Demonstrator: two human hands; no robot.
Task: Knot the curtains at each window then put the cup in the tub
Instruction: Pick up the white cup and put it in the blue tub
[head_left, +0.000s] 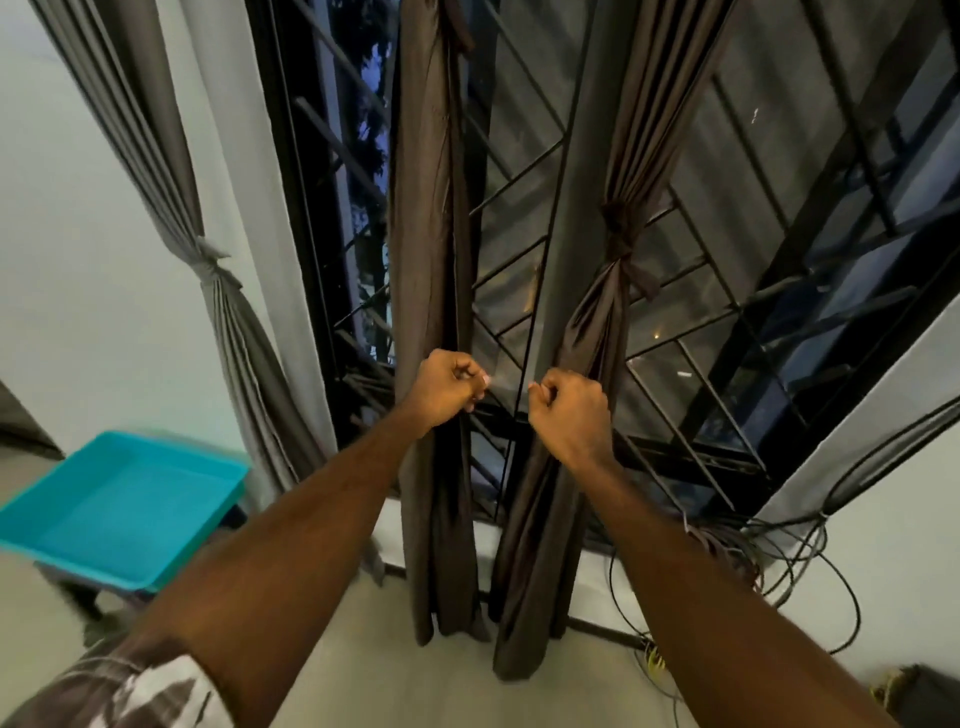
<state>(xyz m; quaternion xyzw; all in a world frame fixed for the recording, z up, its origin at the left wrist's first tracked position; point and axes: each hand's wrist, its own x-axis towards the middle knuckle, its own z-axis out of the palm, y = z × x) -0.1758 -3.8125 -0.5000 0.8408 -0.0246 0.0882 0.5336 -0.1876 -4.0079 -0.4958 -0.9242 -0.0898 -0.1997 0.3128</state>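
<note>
Two bare hands are raised in front of a barred window (691, 291), both with fingers curled. The left hand (448, 388) sits against the inner edge of the left brown curtain (428, 234); whether its curled fingers actually pinch the cloth cannot be told, as the fingertips are blurred. The right hand (569, 415) is likewise clenched, just in front of the right brown curtain (582, 332), and it is unclear whether it grasps any fabric. A narrow gap of window grille separates the two fists.

Above the right hand, the right brown curtain is gathered and tied in a knot (621, 234), with its lower part falling loose past the wrist to the floor. Above the left hand, the left brown curtain hangs straight, a dark tie end showing near the top edge of the view. Further out to the left of the left hand, a grey curtain (218, 291) at the wall is already cinched into a knot.

Below and well left of the left forearm, a turquoise tub (124, 499) rests on a dark stool, its inside bare. Below and right of the right forearm, a tangle of black cables (779, 556) lies against the wall under the window sill. A patterned sleeve (130, 686) shows at the lower left corner
</note>
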